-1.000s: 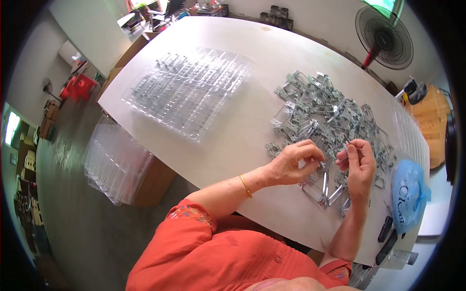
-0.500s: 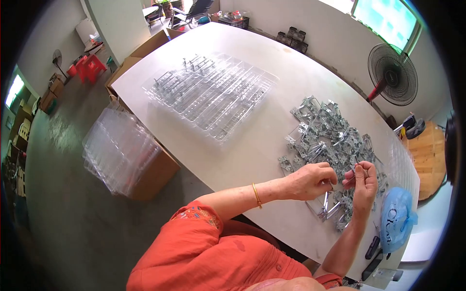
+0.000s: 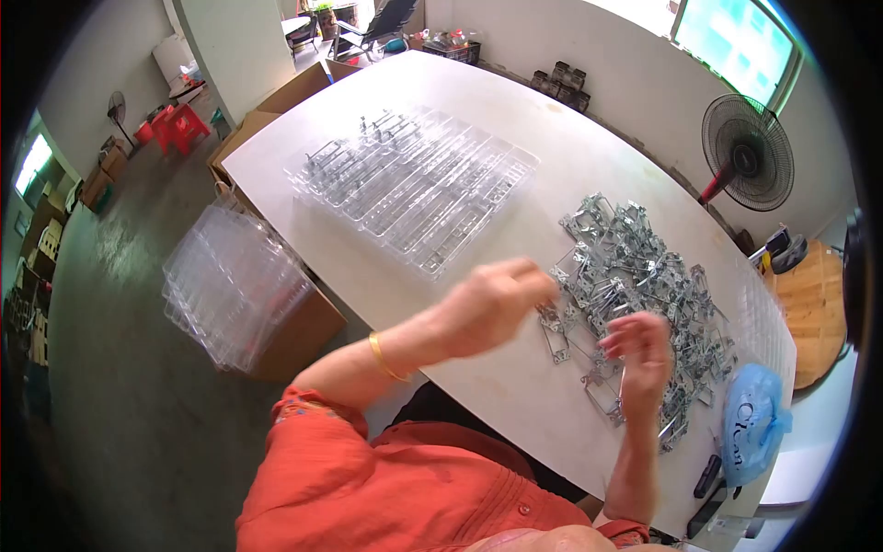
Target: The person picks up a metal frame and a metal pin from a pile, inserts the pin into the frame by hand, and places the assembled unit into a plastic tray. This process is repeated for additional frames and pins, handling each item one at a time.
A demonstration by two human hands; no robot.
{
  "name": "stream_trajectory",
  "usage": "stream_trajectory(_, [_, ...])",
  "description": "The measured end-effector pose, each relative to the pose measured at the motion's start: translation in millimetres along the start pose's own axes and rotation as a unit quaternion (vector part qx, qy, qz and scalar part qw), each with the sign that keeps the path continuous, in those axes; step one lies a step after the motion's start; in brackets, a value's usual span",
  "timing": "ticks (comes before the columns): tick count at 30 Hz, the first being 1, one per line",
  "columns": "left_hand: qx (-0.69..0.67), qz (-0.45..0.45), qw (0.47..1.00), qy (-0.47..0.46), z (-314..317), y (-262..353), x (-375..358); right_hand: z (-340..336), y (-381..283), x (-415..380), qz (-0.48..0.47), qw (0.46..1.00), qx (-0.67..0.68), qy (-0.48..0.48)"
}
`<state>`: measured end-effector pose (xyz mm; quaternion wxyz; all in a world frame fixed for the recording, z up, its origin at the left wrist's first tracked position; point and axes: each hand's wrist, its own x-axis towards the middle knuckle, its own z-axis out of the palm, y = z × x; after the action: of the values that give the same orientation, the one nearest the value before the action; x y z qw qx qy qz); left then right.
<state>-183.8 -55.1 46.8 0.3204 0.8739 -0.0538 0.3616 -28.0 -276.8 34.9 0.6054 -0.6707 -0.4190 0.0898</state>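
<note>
My left hand [image 3: 501, 299] is blurred by motion above the table, left of a pile of metal brackets [image 3: 644, 267]. Its fingers are closed together; whatever they hold is too smeared to make out. Over the near part of the pile is my right hand [image 3: 639, 350], also blurred, its fingers loosely curled and apart with no held piece visible. The brackets are silvery, with thin rods and flat plates, heaped together. Toward the far left of the table lies a clear plastic tray [image 3: 432, 253] with long slots, and similar metal pieces lie in its far-left part.
Clear plastic trays [image 3: 230, 285] are stacked on a cardboard box left of the table [image 3: 497, 391]. A blue plastic bag [image 3: 752, 423] and a dark handled object [image 3: 706, 477] lie at the right edge. A fan [image 3: 747, 152] stands beyond the right side.
My hands have parted. The left hand has moved left and away from the pile toward the tray side; the right has shifted slightly left and its fingers have loosened.
</note>
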Motion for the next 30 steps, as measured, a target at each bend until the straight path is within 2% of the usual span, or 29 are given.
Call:
stream_trajectory(1, [0.026,-0.008,0.999,0.017,-17.6,-8.3,0.1,16.2,0.3,-10.5,0.010,0.998,0.041,-0.056])
stream_trajectory(3, [0.117,-0.023,0.992,0.036,-53.9,-29.2,2.4,44.2,8.0,-29.8,0.006,0.986,-0.007,-0.164])
stream_trajectory(6, [0.171,-0.093,0.978,0.075,-100.0,-71.6,10.9,83.9,15.8,-53.8,-0.068,0.965,-0.059,-0.245])
stream_trajectory(7, [0.195,-0.090,0.974,0.075,-115.7,-88.0,15.8,94.3,19.3,-58.6,-0.102,0.956,-0.063,-0.266])
stream_trajectory(9, [0.233,-0.152,0.959,0.053,-142.6,-117.4,25.3,111.4,31.1,-68.4,-0.132,0.952,-0.058,-0.270])
stream_trajectory(11, [0.287,-0.191,0.939,0.022,-161.1,-147.8,32.1,121.7,35.8,-70.7,-0.169,0.924,-0.077,-0.333])
stream_trajectory(13, [0.295,-0.216,0.931,0.002,-170.0,-171.2,39.2,129.0,40.8,-72.1,-0.192,0.928,-0.069,-0.311])
stream_trajectory(15, [0.303,-0.242,0.922,-0.017,-172.4,-194.4,45.6,129.6,42.0,-70.4,-0.148,0.940,-0.050,-0.304])
stream_trajectory(20, [0.282,-0.308,0.906,-0.067,-166.3,-239.4,55.6,127.5,42.0,-68.1,-0.161,0.941,-0.027,-0.297])
stream_trajectory(23, [0.286,-0.343,0.890,-0.090,-163.5,-250.3,61.5,127.2,41.3,-67.5,-0.148,0.940,-0.027,-0.306])
stream_trajectory(30, [0.312,-0.363,0.871,-0.111,-161.6,-275.1,60.3,127.6,43.2,-67.4,-0.147,0.939,-0.032,-0.308])
